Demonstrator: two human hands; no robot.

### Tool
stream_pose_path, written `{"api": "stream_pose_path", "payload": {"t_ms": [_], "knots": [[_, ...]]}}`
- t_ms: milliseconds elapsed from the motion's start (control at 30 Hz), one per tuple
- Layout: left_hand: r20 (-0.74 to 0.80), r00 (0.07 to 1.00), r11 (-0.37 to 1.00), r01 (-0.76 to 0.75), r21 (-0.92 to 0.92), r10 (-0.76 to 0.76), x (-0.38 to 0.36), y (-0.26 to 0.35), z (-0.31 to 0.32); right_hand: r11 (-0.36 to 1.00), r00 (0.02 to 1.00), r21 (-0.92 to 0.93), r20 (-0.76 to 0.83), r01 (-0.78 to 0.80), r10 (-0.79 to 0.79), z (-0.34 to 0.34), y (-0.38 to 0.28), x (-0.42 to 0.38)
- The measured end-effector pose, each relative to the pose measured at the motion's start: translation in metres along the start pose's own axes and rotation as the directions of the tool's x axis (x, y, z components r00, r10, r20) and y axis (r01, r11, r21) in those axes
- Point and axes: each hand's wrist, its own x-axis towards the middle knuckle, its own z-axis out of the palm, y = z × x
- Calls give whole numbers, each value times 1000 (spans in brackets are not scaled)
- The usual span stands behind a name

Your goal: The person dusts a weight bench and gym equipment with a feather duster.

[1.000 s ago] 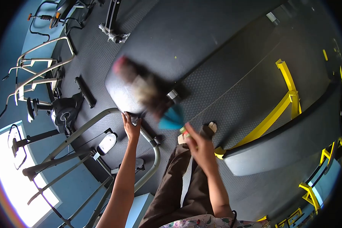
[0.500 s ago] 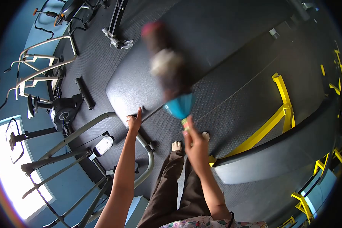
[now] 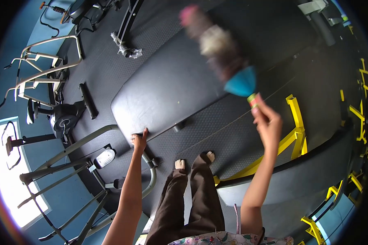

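Figure: dusting a padded bench, seen from the head camera. The landmark is the bench pad [image 3: 171, 87], a long dark cushion lying on the rubber floor [image 3: 233, 122]. The right hand [image 3: 266, 122] is raised past the pad's right edge, fingers clamped together round the handle of a feather duster [image 3: 221, 49]. The duster's blue collar sits just above that hand, and its blurred, fluffy head reaches up and left over the far part of the pad. The left hand [image 3: 139, 140] rests on the pad's near corner, fingers spread and pressed to the edge, holding nothing. Bare feet [image 3: 192, 160] stand on the floor just below the pad. A yellow frame [image 3: 294, 122] lies to the pad's right; exercise machines [image 3: 49, 81] stand to its left. The duster looks light, its head soft and yielding, so the stiff handle below the collar is judged the proper place to grip.
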Motion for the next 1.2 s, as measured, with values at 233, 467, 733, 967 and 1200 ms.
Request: {"api": "stream_pose_path", "payload": {"t_ms": [233, 467, 733, 967, 1200], "knots": [[-9, 996, 995, 91, 29, -91, 5, -4, 9, 988, 959, -17, -239, 152, -151, -18, -33, 64], [-4, 995, 990, 95, 103, -95, 12, -10, 13, 938, 884, -218, 441, 269, -152, 39, -1, -17], [2, 994, 989, 106, 106, -107, 6, 1, 10, 871, 868, -368, 481, 327, -123, -41, 20, 31], [165, 986, 994, 31, -109, -12, 10, 23, -21, 962, 963, -123, -84, 246, -257, -182, -16, 199], [-229, 972, 962, 110, 251, -52, 16, 83, 5, 947, 868, -288, -424, 143, -260, -237, -13, 278]]}}
